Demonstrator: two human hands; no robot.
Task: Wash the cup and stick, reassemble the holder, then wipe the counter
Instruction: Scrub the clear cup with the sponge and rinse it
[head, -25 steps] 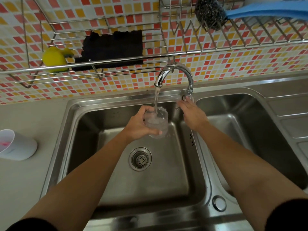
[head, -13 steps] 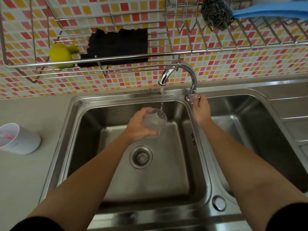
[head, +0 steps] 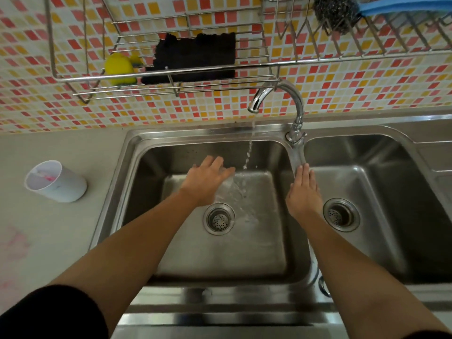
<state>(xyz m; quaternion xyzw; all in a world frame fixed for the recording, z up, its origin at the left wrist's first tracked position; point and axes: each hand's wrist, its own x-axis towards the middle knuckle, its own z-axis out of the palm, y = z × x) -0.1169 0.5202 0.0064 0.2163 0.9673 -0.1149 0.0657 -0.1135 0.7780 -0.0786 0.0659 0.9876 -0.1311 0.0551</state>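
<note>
Over the left basin of the steel sink (head: 137, 152), my left hand (head: 204, 184) holds a clear cup (head: 228, 187) tipped on its side, and water spills from it toward the drain (head: 219, 218). The cup is blurred and mostly hidden by my fingers. My right hand (head: 303, 192) lies flat with its fingers straight, the fingertips at the end of the tap lever (head: 298, 155). Only a thin broken trickle falls from the tap (head: 291, 94). A white holder (head: 57, 182) with a pink smear inside stands tilted on the counter at the left. I see no stick.
A wire rack on the tiled wall carries a yellow sponge (head: 119, 68), a black cloth (head: 195, 57), a steel scourer (head: 336, 11) and a blue cloth (head: 403, 6). The right basin has its own drain (head: 341, 214). Faint pink stains (head: 14, 241) mark the grey counter at the left.
The stream has thinned to a trickle. My left hand has tipped the cup over and lowered it, emptying it. My right hand has slid back from the tap base to the lever's end.
</note>
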